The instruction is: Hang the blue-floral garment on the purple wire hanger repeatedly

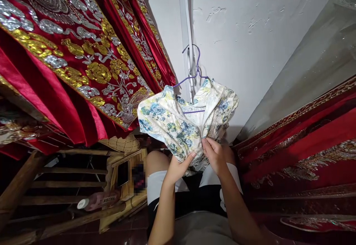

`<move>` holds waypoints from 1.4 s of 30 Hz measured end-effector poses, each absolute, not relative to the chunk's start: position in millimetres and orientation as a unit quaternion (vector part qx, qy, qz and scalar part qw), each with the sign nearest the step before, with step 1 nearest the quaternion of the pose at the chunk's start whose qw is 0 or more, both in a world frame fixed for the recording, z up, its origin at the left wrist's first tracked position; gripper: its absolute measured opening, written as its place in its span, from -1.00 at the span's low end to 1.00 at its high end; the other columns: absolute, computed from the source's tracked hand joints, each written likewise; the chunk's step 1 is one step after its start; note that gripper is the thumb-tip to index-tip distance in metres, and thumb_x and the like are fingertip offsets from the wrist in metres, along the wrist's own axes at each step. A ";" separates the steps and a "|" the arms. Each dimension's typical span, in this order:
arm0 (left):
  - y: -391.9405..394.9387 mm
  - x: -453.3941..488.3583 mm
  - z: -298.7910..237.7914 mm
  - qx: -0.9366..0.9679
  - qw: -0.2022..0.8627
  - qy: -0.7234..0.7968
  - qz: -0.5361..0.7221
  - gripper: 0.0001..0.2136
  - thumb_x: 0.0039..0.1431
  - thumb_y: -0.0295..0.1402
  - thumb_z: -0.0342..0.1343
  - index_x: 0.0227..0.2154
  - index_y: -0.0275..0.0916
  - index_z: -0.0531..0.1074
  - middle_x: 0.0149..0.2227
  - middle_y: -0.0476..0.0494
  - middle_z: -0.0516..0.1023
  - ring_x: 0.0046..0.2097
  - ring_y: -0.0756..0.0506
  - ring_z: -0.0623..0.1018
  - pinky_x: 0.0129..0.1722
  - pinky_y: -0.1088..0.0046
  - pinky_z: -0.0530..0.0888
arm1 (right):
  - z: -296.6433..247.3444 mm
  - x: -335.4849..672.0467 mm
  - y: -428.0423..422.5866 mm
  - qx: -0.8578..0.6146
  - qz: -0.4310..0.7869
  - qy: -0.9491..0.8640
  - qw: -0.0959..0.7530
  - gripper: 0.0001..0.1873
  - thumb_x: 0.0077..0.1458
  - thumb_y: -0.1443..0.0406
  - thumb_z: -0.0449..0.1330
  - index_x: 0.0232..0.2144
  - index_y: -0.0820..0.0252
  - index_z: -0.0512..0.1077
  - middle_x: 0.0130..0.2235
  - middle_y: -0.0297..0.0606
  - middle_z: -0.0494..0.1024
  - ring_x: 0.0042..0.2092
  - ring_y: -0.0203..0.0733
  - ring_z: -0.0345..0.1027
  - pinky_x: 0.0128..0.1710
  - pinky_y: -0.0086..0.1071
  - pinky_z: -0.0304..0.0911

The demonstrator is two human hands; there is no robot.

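A floral garment [178, 130], cream with blue and yellow flowers, hangs on a purple hanger [198, 61] in front of me, its lower part bunched over my lap. My left hand [180, 167] grips the cloth low on its front, thumb on top and fingers hidden beneath. With thumb and fingers closed, my right hand [214, 154] pinches the front edge just under the V-shaped neckline. The hanger's crossbar shows through the neck opening, and its hook is up near a pale strip on the wall.
Red cloth with gold and silver sequins [100, 70] hangs at the left. More red beaded cloth [314, 144] and sheer fabric [319, 48] are at the right. A white wall [236, 22] stands ahead. A bamboo seat [75, 183] holds a pink bottle [97, 200] at lower left.
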State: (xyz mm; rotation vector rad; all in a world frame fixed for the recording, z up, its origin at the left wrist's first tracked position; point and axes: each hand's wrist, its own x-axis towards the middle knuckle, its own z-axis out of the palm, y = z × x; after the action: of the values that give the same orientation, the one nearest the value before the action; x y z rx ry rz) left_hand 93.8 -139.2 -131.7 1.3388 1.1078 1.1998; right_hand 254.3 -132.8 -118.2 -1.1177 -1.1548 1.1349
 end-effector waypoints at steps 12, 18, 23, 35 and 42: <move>-139.4 89.6 -128.9 0.546 0.481 0.458 0.511 -0.58 0.09 -0.16 0.35 -0.03 -0.28 0.57 0.09 -0.33 0.62 0.19 -0.32 0.56 0.29 0.09 0.42 | -119.2 253.3 -130.1 -0.473 0.476 -0.527 0.522 -0.59 0.26 -0.05 0.15 -0.43 0.09 0.24 -0.56 -0.48 0.11 -0.52 -0.30 -0.04 -0.50 -0.36 -0.08; -140.7 84.5 -128.3 0.543 0.485 0.448 0.519 -0.61 0.06 -0.21 0.38 -0.06 -0.23 0.59 0.04 -0.29 0.65 0.19 -0.30 0.56 0.30 0.11 0.41 | -114.8 257.9 -133.7 -0.477 0.477 -0.550 0.492 -0.54 0.29 0.00 0.12 -0.52 0.10 0.12 -0.52 -0.45 0.08 -0.46 -0.29 -0.04 -0.44 -0.35 -0.09; -133.1 86.8 -142.8 0.463 0.432 0.513 0.580 -0.58 -0.01 -0.13 0.41 -0.17 -0.32 0.57 -0.11 -0.32 0.67 0.05 -0.31 0.62 0.16 0.13 0.51 | -99.4 264.8 -142.2 -0.480 0.513 -0.511 0.495 -0.52 0.23 0.02 0.15 -0.62 0.11 0.19 -0.60 -0.44 0.10 -0.52 -0.31 -0.06 -0.49 -0.34 -0.14; -138.2 128.2 -159.0 0.590 0.342 0.417 0.601 -0.80 0.31 -0.31 0.15 -0.05 -0.22 0.47 -0.19 -0.16 0.60 -0.14 -0.11 0.61 -0.08 0.37 0.51 | -97.7 235.2 -145.2 -0.430 0.595 -0.416 0.537 -0.63 0.00 0.05 0.22 -0.64 0.18 0.39 -0.72 -0.41 0.25 -0.65 -0.39 0.04 -0.62 -0.44 -0.11; -134.4 130.9 -143.9 0.554 0.329 0.431 0.632 -0.83 0.28 -0.31 0.12 -0.12 -0.22 0.47 -0.16 -0.15 0.56 -0.10 -0.12 0.55 -0.04 0.38 0.47 | -80.3 232.6 -126.9 -0.416 0.607 -0.440 0.515 -0.64 -0.02 0.03 0.25 -0.58 0.22 0.48 -0.75 -0.41 0.28 -0.68 -0.40 0.02 -0.65 -0.46 -0.17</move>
State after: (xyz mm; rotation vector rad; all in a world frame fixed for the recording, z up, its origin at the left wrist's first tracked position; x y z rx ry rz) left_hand 130.9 -134.4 -143.9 1.4491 1.1292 1.6540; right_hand 232.6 -126.9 -80.3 -0.9987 -1.0574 1.4573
